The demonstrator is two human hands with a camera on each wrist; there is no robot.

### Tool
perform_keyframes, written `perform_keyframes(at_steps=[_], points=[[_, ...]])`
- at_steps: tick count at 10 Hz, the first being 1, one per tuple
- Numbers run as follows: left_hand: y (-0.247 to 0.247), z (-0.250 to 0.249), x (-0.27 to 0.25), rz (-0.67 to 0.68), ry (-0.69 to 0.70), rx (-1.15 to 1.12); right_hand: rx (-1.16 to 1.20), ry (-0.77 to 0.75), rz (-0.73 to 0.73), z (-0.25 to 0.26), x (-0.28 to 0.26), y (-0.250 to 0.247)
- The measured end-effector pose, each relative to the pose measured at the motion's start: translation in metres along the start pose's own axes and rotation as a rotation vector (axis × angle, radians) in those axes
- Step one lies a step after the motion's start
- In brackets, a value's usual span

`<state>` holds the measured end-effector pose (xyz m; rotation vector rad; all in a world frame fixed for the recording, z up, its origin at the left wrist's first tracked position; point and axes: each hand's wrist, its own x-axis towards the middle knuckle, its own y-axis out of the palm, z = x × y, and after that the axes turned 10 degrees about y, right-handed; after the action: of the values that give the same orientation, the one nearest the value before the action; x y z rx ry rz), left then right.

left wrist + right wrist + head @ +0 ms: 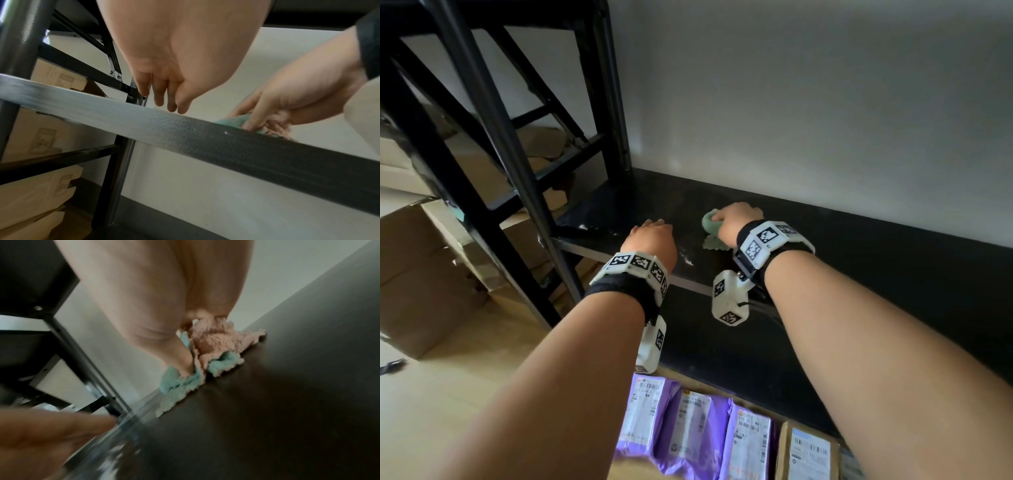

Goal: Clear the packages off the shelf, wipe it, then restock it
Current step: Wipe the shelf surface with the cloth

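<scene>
Premises consistent with a parcel storeroom or small stockroom. Black metal shelving (859, 267) stands against a plain white wall (791, 102), with stacked cardboard cartons (424, 274) on the floor beyond its left end. Purple mailer bags (688, 428) bearing barcoded shipping labels lie below the shelf's front edge.

A plain white wall (808, 102) stands behind, a pale wooden floor (448, 394) lies below, and brown cardboard boxes (424, 274) are stacked at the left.
</scene>
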<state>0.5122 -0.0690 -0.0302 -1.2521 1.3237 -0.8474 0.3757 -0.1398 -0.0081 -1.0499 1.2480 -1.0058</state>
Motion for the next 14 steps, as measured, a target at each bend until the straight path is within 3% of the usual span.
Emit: perform_keyframes(at_steps=[1,2,4,5,7,9,11,12,14], points=[[-0.005,-0.003,0.003,-0.006,-0.011,-0.009,0.149,-0.041,0.028,0.019,0.000,-0.001],[-0.013,-0.003,0.009,0.002,-0.025,0.003,0.333,0.019,0.077,0.015,0.012,-0.008],[-0.016,-0.001,0.021,-0.023,-0.055,0.042,0.279,0.268,-0.093,-0.030,0.051,-0.019],[-0.015,0.002,0.030,0.008,-0.072,0.045,0.216,0.280,-0.076,-0.037,0.067,-0.020],[-0.027,0.003,0.040,0.057,-0.054,0.078,0.264,0.116,-0.033,0.014,0.075,-0.017],[-0.033,0.009,0.037,-0.035,-0.062,-0.008,0.512,-0.106,0.120,0.052,0.064,-0.008],[-0.035,0.032,0.030,-0.157,-0.104,-0.073,0.637,-0.034,0.163,0.043,0.074,-0.021],[-0.039,0.041,0.034,-0.144,-0.129,-0.084,0.497,0.104,-0.023,0.035,0.081,-0.027],[-0.035,0.061,0.052,-0.033,-0.176,-0.045,0.213,0.104,-0.004,0.034,0.096,-0.022]])
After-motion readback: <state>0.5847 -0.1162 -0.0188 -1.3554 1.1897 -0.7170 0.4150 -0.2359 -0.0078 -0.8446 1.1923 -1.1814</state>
